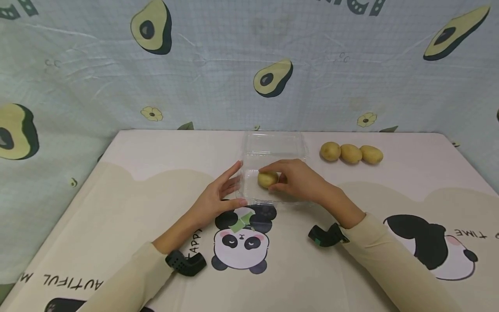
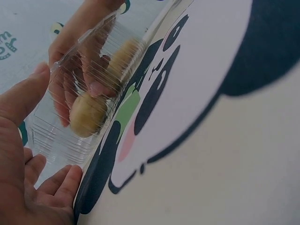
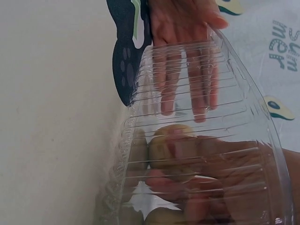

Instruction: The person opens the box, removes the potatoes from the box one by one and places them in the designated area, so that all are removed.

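A clear plastic box (image 1: 249,190) with its hinged lid (image 1: 276,143) folded back lies at the middle of the table. My right hand (image 1: 300,180) reaches into it and pinches a potato (image 1: 267,179) between thumb and fingers, in the box's left part. Through the ribbed wall, the left wrist view shows this potato (image 2: 88,114) low in the box, with a second potato (image 2: 123,58) beyond the hand. That second one is hidden in the head view. My left hand (image 1: 218,195) rests at the box's left side, fingers extended and thumb by the near corner.
Three potatoes (image 1: 351,154) stand in a row on the table, right of the lid. The table (image 1: 156,208) has a printed cover with pandas. A curtain (image 1: 218,86) with avocado prints hangs behind the far edge. Each wrist wears a black camera.
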A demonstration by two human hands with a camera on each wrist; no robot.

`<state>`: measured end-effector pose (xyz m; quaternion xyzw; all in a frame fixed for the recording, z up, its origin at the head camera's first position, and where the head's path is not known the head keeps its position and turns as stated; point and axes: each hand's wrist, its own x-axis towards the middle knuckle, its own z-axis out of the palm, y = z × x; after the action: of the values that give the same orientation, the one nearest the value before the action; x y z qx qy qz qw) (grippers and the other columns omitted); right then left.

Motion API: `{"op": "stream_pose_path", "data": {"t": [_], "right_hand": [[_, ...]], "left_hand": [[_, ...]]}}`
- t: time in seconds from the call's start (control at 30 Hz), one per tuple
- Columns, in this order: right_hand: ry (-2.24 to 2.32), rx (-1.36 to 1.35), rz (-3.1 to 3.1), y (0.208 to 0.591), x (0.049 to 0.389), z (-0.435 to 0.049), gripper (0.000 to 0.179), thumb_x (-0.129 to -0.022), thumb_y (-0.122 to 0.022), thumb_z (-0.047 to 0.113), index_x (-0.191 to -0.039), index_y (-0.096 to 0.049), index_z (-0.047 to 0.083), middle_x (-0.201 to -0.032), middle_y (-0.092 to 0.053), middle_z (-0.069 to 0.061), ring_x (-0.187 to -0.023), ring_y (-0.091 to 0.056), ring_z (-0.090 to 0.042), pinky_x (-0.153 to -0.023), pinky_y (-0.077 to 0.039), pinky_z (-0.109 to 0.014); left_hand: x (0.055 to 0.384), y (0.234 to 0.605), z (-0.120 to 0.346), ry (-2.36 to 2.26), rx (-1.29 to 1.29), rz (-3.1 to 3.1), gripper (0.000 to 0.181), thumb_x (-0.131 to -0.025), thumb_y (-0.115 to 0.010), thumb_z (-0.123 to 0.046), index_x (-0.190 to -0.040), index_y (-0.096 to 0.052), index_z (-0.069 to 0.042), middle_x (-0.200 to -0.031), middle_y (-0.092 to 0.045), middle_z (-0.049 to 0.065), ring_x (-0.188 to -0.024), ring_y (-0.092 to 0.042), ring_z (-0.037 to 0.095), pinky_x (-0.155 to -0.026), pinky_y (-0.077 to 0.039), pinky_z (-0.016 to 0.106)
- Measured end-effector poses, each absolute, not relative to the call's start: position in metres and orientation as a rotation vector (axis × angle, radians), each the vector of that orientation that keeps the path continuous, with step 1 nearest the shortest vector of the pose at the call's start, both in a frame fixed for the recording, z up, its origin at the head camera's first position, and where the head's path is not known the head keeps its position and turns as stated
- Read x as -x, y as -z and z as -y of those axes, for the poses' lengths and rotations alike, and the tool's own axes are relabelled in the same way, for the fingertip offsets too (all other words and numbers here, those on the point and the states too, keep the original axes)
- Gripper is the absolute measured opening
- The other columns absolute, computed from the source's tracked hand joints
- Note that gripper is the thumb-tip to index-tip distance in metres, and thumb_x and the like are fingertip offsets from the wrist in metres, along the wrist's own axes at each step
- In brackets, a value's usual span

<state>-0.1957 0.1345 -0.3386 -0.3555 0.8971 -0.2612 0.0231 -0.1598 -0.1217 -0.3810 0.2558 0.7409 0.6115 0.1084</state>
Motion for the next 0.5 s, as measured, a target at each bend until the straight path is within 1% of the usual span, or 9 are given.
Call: {"op": "stream_pose_path", "data": {"t": [0.1, 0.3, 0.5], "right_hand": [[0.821, 1.11, -2.766, 0.3387, 0.1954, -0.1357, 0.046, -0.08, -0.078, 0.014, -0.124, -0.065, 0.013, -0.107, -0.066, 0.001, -0.071, -0.057, -0.012, -0.066, -0.052, -0.025], [0.835, 1.116, -2.739, 0.3389, 0.1957, -0.1356, 0.045, -0.08, -0.078, 0.015, -0.123, -0.065, 0.014, -0.115, -0.065, 0.0, -0.075, -0.058, -0.012, -0.07, -0.054, -0.028], [0.801, 1.147, -2.734, 0.3392, 0.1963, -0.1353, 0.044, -0.081, -0.078, 0.021, -0.123, -0.066, 0.017, -0.117, -0.065, 0.001, -0.079, -0.057, -0.011, -0.071, -0.053, -0.027]], "left_hand": [[0.1601, 0.3808, 0.1211, -1.794, -0.751, -2.181, 0.089, -0.085, -0.074, -0.013, -0.154, -0.018, -0.022, -0.157, -0.018, -0.006, -0.139, -0.029, 0.025, -0.109, -0.032, 0.032], [0.1598, 0.3806, 0.1213, -1.787, -0.747, -2.189, 0.089, -0.085, -0.074, -0.015, -0.154, -0.018, -0.022, -0.158, -0.018, -0.006, -0.139, -0.029, 0.025, -0.109, -0.032, 0.033], [0.1598, 0.3808, 0.1207, -1.79, -0.733, -2.19, 0.09, -0.084, -0.075, -0.014, -0.154, -0.019, -0.023, -0.157, -0.018, -0.005, -0.139, -0.029, 0.025, -0.109, -0.032, 0.032]]}}
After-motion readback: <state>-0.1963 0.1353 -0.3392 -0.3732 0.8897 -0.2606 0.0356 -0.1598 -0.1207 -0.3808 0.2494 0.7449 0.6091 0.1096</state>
